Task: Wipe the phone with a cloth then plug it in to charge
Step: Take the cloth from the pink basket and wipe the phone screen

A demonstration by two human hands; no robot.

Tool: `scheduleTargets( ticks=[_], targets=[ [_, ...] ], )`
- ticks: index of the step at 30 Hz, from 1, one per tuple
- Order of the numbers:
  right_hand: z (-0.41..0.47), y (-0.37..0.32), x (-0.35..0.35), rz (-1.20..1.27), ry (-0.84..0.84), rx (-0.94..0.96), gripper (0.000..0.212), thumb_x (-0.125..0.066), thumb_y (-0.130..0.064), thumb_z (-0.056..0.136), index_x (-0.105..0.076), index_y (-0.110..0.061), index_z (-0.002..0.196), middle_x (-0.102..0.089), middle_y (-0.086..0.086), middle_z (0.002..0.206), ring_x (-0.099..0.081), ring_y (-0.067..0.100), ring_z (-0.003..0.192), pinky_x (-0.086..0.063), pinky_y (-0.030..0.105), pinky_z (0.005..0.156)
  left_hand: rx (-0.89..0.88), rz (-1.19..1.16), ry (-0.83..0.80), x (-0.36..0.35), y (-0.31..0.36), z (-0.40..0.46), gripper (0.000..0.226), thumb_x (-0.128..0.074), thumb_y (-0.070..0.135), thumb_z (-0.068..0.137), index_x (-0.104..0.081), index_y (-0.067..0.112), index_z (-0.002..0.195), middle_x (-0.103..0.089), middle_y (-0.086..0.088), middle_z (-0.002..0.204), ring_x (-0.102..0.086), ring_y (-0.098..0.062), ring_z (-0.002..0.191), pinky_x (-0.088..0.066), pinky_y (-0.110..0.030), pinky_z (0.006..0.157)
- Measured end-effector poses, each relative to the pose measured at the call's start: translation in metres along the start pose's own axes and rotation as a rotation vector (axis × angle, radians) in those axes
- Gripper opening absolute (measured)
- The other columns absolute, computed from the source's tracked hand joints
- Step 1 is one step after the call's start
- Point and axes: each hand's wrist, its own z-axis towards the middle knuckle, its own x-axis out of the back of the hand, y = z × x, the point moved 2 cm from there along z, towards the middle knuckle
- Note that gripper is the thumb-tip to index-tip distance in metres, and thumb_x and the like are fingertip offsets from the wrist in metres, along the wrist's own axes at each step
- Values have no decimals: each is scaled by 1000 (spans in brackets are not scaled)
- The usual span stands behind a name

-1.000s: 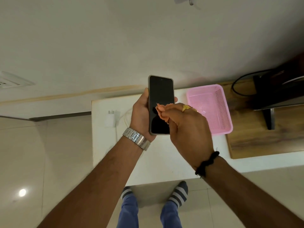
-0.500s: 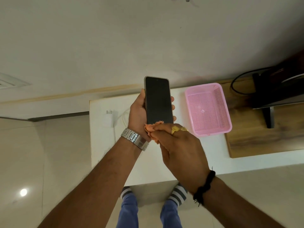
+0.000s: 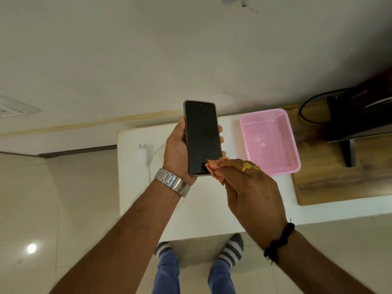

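My left hand (image 3: 177,152) grips a black phone (image 3: 202,135) upright above the white table (image 3: 201,206), screen towards me and dark. My right hand (image 3: 252,192) pinches a small orange cloth (image 3: 215,167) bunched in its fingers and presses it on the bottom right corner of the screen. A white charger plug (image 3: 141,155) lies on the table to the left of the phone, its white cable (image 3: 158,150) partly hidden behind my left hand and wrist.
A pink mesh basket (image 3: 293,164) sits on the table to the right of the phone. Beyond it are a wooden board (image 3: 339,183) and a black device (image 3: 360,117) with a black cord. A wall socket (image 3: 12,108) is at the far left.
My right hand slid the cloth down the screen from its middle to the bottom edge, then a little to the right. The phone stayed in my left hand.
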Motion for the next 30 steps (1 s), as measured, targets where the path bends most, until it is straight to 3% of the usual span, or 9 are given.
scheduleTargets(
  ticks=[3,7,10,14,19,22,26,28,30],
  targets=[
    [13,-6,13,-38,-169,-89,36,-88,-10,73,-75,-9,107,-78,8,90,-75,23,74,-56,34,80,20,-42,-3,-2,-5,0,73,-22,65,101,-54,9,136,-62,-16,117,-67,-29,91,-59,-40,79],
    [68,1,33,-101,-136,-166,16,-66,-16,92,-77,-8,101,-77,13,92,-73,31,77,-59,36,76,94,-121,-12,-8,-17,-6,64,-40,58,100,-55,10,141,-63,-15,118,-59,-28,105,-34,-43,117],
    [68,-5,33,-90,-161,-178,21,-66,-11,92,-76,-7,110,-77,14,99,-74,30,83,-60,39,79,49,-111,-7,-4,-10,-4,61,-41,57,99,-66,10,129,-69,-16,115,-64,-30,100,-50,-44,98],
    [42,-15,37,-51,-241,-128,31,-86,0,73,-78,-7,102,-78,11,87,-75,27,70,-63,41,69,33,-85,4,-1,-4,-5,67,-29,60,102,-60,10,134,-68,-17,113,-63,-30,94,-54,-42,84],
    [94,15,27,-141,-248,-274,17,-61,-9,96,-72,-11,108,-72,10,99,-69,28,90,-58,42,82,97,-140,-22,-7,-20,-8,58,-37,58,102,-68,13,122,-72,-12,108,-70,-28,92,-58,-41,84],
    [81,-7,29,-100,-223,-211,22,-58,-18,96,-73,-17,113,-74,6,101,-71,24,88,-61,35,79,79,-144,-8,-4,-13,-4,58,-40,57,102,-67,11,125,-67,-14,115,-66,-28,102,-53,-43,96],
    [64,-36,25,38,-394,-179,28,-59,-26,97,-72,-15,120,-74,8,114,-72,23,97,-59,35,92,58,-58,62,5,-21,-5,61,-43,62,98,-76,15,116,-67,-18,128,-64,-34,118,-42,-51,113],
    [86,-27,22,-41,-291,-179,39,-40,-33,100,-74,-20,114,-74,5,111,-69,23,95,-58,35,85,53,-104,71,2,-26,-6,57,-48,58,98,-69,14,129,-59,-17,141,-53,-36,134,-31,-53,120],
    [104,-13,24,-103,-247,-235,35,-42,-28,101,-74,-20,114,-73,5,109,-67,25,93,-55,34,82,47,-130,53,-1,-23,-4,59,-45,55,101,-57,15,144,-54,-16,149,-48,-36,139,-30,-52,121]
  ],
)
